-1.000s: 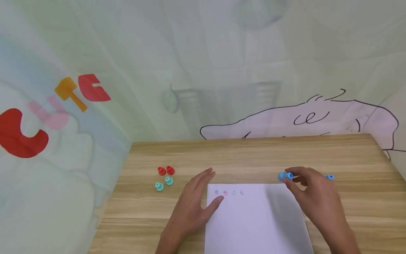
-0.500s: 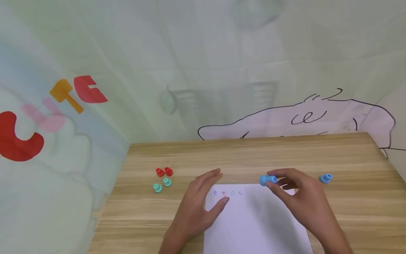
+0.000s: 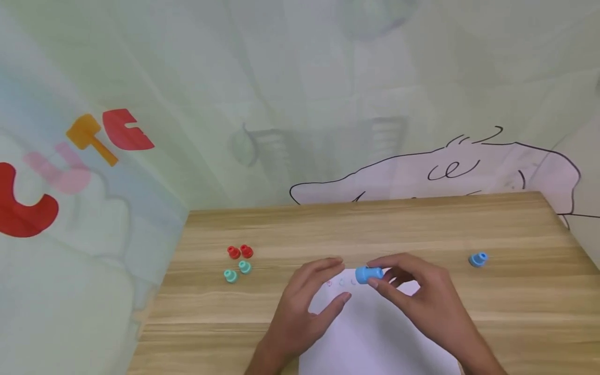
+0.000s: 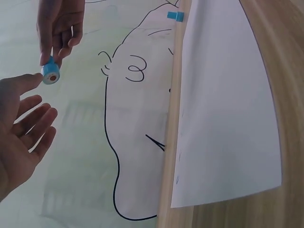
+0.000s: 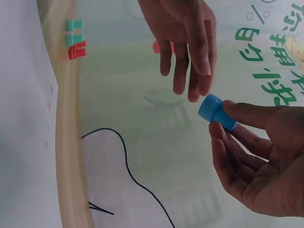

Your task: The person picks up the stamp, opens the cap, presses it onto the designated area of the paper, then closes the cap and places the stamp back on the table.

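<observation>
My right hand (image 3: pixel 424 297) pinches a blue toy stamp (image 3: pixel 369 274) by its narrow handle, between thumb and fingers, above the far part of a white sheet of paper (image 3: pixel 375 338). The stamp lies tilted on its side in the air, its wide end toward my left hand (image 3: pixel 304 304). That hand is held over the sheet's left side, fingers loosely bent and thumb apart, with nothing in it. In the left wrist view, the wide end of the stamp (image 4: pixel 51 76) shows a round face with a brownish centre, close to the left thumb. Small coloured prints (image 5: pixel 48 107) run along the sheet's edge.
A second blue stamp (image 3: pixel 478 259) stands on the wooden table (image 3: pixel 375 224) at the right. Two red stamps (image 3: pixel 240 251) and two mint-green stamps (image 3: pixel 237 272) stand at the left. A printed cloth (image 3: pixel 281 104) hangs behind the table's far edge.
My right hand has carried the blue stamp leftward, from near the sheet's far right corner to over the sheet. The left hand has shifted slightly right, toward it.
</observation>
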Demonstrator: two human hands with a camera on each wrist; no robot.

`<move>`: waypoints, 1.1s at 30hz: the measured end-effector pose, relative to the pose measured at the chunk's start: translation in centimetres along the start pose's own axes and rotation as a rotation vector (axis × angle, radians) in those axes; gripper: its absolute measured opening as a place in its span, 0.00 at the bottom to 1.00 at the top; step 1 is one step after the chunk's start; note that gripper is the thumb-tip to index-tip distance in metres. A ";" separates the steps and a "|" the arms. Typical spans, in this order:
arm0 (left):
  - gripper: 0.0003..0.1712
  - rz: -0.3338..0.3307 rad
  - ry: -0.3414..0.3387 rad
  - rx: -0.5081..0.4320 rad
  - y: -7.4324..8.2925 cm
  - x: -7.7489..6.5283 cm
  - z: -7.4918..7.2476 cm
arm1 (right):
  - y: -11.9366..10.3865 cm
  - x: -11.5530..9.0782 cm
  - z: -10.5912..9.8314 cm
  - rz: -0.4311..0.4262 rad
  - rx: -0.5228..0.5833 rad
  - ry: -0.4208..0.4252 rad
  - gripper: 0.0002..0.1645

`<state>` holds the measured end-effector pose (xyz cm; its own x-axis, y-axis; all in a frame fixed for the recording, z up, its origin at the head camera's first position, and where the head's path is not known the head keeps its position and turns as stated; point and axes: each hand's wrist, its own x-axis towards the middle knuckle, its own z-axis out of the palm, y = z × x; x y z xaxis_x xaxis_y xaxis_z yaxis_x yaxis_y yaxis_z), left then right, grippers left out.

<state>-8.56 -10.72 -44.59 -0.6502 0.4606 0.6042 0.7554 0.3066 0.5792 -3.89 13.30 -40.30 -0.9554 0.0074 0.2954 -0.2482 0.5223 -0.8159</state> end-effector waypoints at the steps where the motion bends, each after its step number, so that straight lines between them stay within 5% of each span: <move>1: 0.28 0.003 0.005 -0.010 0.0 0.0 0.1 | -0.1 0.0 0.1 0.000 0.009 -0.008 0.16; 20: 0.25 0.087 0.090 -0.161 0.3 0.0 0.7 | -0.5 0.0 1.8 -0.012 0.168 -0.097 0.14; 29: 0.24 0.087 0.082 -0.134 0.3 -0.1 0.5 | -0.2 -0.1 1.9 -0.006 0.127 -0.136 0.13; 33: 0.24 0.143 0.092 -0.121 0.2 0.1 0.7 | -0.2 -0.2 1.9 0.102 0.045 -0.161 0.04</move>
<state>-8.39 -10.02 -44.84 -0.5460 0.4122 0.7294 0.8288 0.1387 0.5420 -3.92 11.58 -41.12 -0.9883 -0.0799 0.1302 -0.1526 0.4867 -0.8602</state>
